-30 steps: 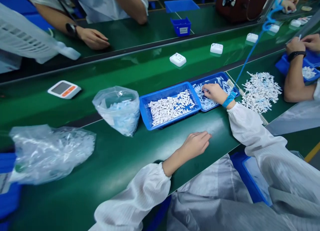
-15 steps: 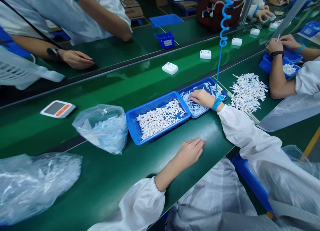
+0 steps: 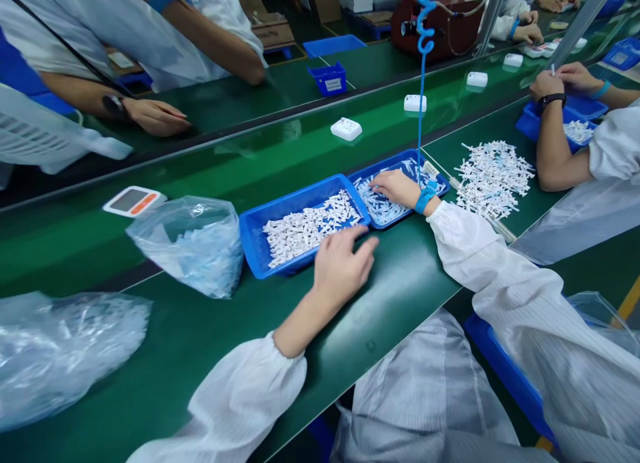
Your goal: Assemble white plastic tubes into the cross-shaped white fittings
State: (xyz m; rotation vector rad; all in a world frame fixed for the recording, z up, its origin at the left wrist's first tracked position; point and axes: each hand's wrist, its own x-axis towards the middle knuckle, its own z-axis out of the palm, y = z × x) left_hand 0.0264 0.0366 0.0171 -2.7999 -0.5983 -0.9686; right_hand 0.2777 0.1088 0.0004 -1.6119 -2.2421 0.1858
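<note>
My left hand (image 3: 344, 264) hovers by the near rim of a blue tray (image 3: 255, 248), fingers apart and nothing visible between them. Small white plastic pieces (image 3: 300, 231) lie heaped in that tray. To its right, a second blue tray (image 3: 385, 224) holds slim pale-blue and white pieces (image 3: 381, 208). My right hand (image 3: 397, 187) reaches over this second tray with fingers stretched toward the left, the tips at the pieces. A blue wrist strap (image 3: 427, 196) with a coiled blue cord (image 3: 425, 33) is on my right wrist.
A clear bag of pale-blue pieces (image 3: 207, 253) and another clear bag (image 3: 65, 356) lie left. White housings (image 3: 346, 129) and a display device (image 3: 134, 201) sit on the green belt. A loose white pile (image 3: 495, 177) lies right, near a co-worker's hands (image 3: 547, 86). Another person's hand (image 3: 157, 117) rests opposite.
My left hand has risen from the table, moved left toward the near tray and spread its fingers. My right hand stays over the second tray. The display device now sits farther right, nearer the bag.
</note>
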